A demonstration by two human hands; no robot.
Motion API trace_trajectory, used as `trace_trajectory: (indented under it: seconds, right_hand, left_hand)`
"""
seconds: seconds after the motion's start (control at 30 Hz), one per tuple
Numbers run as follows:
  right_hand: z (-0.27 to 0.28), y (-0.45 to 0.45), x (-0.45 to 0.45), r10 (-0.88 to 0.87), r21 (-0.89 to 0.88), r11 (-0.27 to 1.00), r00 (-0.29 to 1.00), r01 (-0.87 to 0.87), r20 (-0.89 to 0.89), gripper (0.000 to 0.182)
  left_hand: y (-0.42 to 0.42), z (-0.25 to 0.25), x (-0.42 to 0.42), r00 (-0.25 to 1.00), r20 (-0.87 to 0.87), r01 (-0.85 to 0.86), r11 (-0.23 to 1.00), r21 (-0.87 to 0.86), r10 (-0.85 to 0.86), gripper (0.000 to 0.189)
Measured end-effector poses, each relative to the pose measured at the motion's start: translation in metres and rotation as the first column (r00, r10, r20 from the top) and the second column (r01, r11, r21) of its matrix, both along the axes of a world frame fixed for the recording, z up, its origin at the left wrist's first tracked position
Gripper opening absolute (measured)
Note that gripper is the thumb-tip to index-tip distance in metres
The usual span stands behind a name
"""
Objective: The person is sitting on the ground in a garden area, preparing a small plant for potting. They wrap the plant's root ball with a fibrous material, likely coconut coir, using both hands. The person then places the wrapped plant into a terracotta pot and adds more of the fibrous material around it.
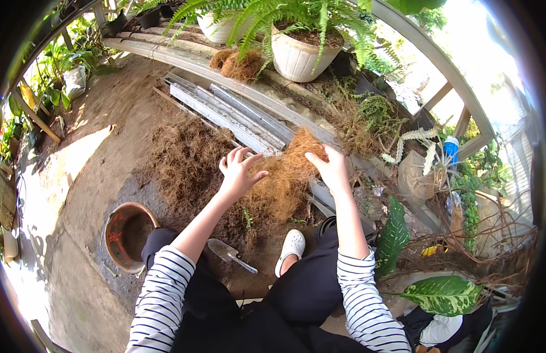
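My right hand [332, 166] holds a loose clump of orange-brown coconut fibre [303, 152] between thumb and fingers. To its left my left hand [242, 171] is raised with fingers spread, holding nothing. Below both hands lies more light fibre [275, 189] on the ground, beside a heap of darker, root-like fibre [184, 159]. A hand trowel [224, 251] with a metal blade rests on the soil between my legs, near a white clog [294, 244] on my foot. An empty-looking round clay-coloured pot [129, 236] stands at the left by my knee.
Metal channels [228, 119] lie ahead, alongside a long rail [180, 57]. Behind it are a white pot with a fern [301, 53] and brown fibre clumps [239, 65]. Uprooted plants [374, 114], a blue-capped bottle [451, 148], dry stems and variegated leaves [442, 294] are on the right.
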State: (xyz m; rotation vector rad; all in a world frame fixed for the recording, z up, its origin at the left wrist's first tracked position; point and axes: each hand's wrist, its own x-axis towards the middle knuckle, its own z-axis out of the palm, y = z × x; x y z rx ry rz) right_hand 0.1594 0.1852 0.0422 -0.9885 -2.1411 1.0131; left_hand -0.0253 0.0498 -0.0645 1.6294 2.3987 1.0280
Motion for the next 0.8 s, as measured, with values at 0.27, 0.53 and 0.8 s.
trace_trajectory:
  seconds: [0.27,0.53,0.8]
  right_hand:
    - [-0.019,0.017,0.009,0.019,-0.03,0.999,0.998,-0.018,0.052,0.063]
    - [-0.021,0.042,0.049,-0.112,0.085,0.99,0.993,0.109,0.029,0.056]
    - [-0.019,0.061,0.075,-0.187,0.089,0.976,0.974,0.199,-0.126,0.056]
  left_hand:
    - [0.034,-0.012,0.029,0.993,0.121,-0.006,1.0,0.01,0.004,0.031]
    - [0.045,-0.021,0.037,0.993,0.087,-0.086,0.994,0.061,0.081,0.019]
    - [0.046,-0.057,0.02,0.967,-0.064,-0.252,0.954,-0.163,0.245,0.023]
